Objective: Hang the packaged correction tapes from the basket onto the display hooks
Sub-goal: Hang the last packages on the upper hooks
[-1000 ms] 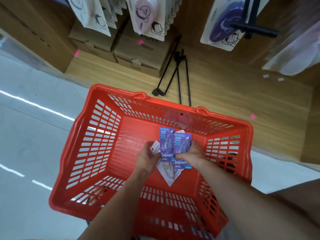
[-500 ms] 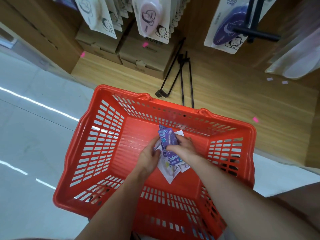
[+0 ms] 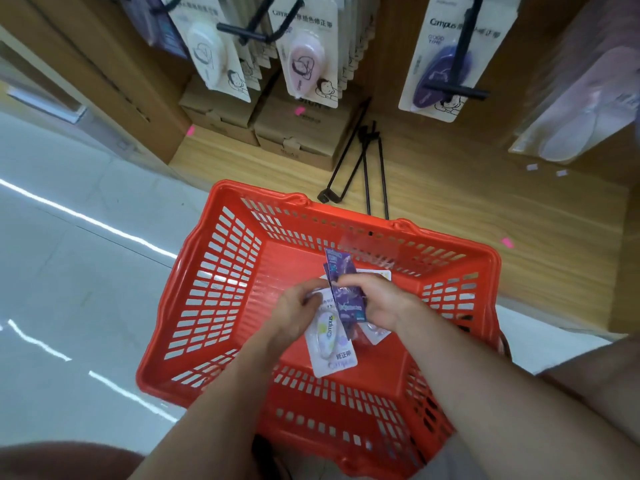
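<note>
A pale tiled shop floor (image 3: 69, 271) runs up to a low wooden shelf base (image 3: 485, 216), and above it the display hooks (image 3: 453, 90) carry carded Campus correction tapes: a white one (image 3: 211, 53), a pink one (image 3: 306, 60) and a purple one (image 3: 441, 71). Brown cardboard boxes (image 3: 298, 133) sit at the back of the base, and a few spare black hooks (image 3: 360, 168) lie loose on the wood.

Below me is the red plastic basket (image 3: 194, 306), its slatted walls showing the floor through them. It is close to empty: a white-carded correction tape (image 3: 330, 344) lies on the bottom, with another pale pack (image 3: 375, 332) partly hidden under my right hand, and one more pale card (image 3: 379, 275) shows beyond my fingers.

My right hand (image 3: 384, 306) pinches a small stack of purple packaged correction tapes (image 3: 346, 292), held on edge over the middle of the basket. My left hand (image 3: 298, 310) has its fingers curled against the near side of the packs, touching the top of the white card; whether it actually grips, I can't tell.

These packs should be light, I judge: stiff card backs with a smooth plastic blister, likely to slide against each other in a stack. I would hold them by the card edges, low down, leaving the hang hole at the top free for the hook.
</note>
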